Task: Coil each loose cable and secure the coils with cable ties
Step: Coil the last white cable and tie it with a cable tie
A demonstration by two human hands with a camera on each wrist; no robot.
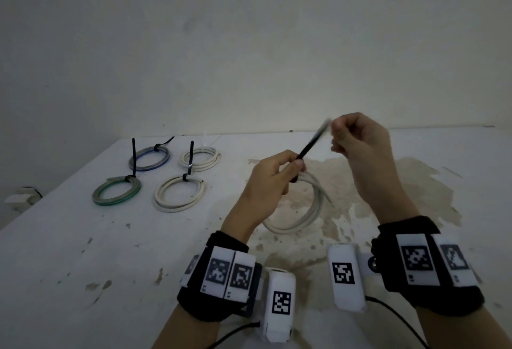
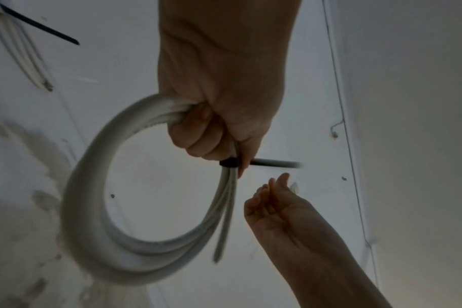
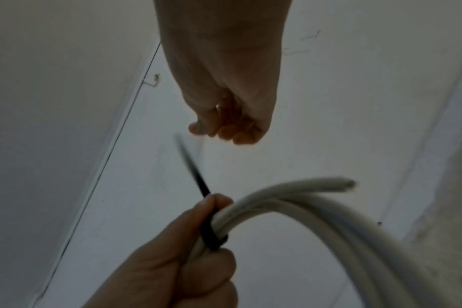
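Observation:
My left hand (image 1: pixel 274 179) (image 2: pixel 214 133) (image 3: pixel 185 260) grips a white cable coil (image 1: pixel 313 210) (image 2: pixel 92 208) (image 3: pixel 330 208) held above the table. A black cable tie (image 1: pixel 307 149) (image 2: pixel 274 163) (image 3: pixel 195 177) is looped around the coil's strands beside my left thumb. Its tail sticks out free, blurred, toward my right hand (image 1: pixel 357 143) (image 2: pixel 274 202) (image 3: pixel 230 125). In both wrist views, that hand is a little beyond the tail's tip with fingers curled and nothing in them. One loose cable end juts from the coil.
Several tied coils lie on the white table (image 1: pixel 83 251) at the left: a blue-grey coil (image 1: pixel 149 159), a white coil (image 1: pixel 199 157), a green coil (image 1: pixel 116 191) and another white coil (image 1: pixel 178 193), with black tie tails standing up. A brown stain (image 1: pixel 388 196) spreads under my hands. A wall stands behind.

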